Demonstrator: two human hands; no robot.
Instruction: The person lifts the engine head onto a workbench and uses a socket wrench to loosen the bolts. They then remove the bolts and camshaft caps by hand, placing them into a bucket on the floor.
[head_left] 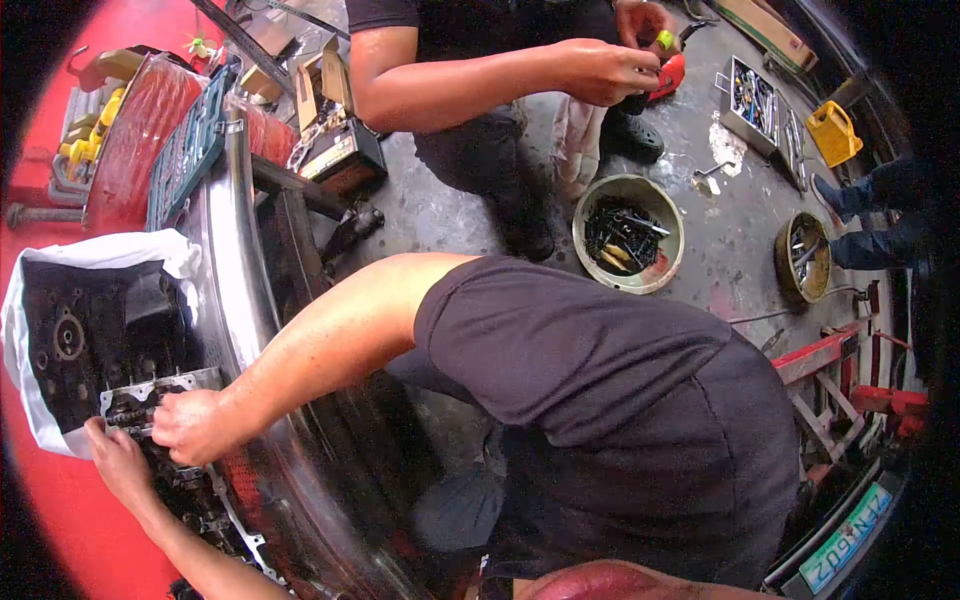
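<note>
My right hand is closed, its fingers bent down against a metal engine part with a pale, holed flange. Whatever it pinches is hidden behind the knuckles. Just beside it, my left hand has curled fingers at the part's near edge; what lies between them cannot be made out. Behind both hands, a dark engine block with a round port sits inside white wrapping. Further dark metal parts run below my right hand toward the bottom edge.
A chrome bumper borders the red surface. A co-worker's hands hold something small near a yellow-green piece. On the floor stand a bucket of bolts, a second bucket and a toolbox. A teal socket case leans nearby.
</note>
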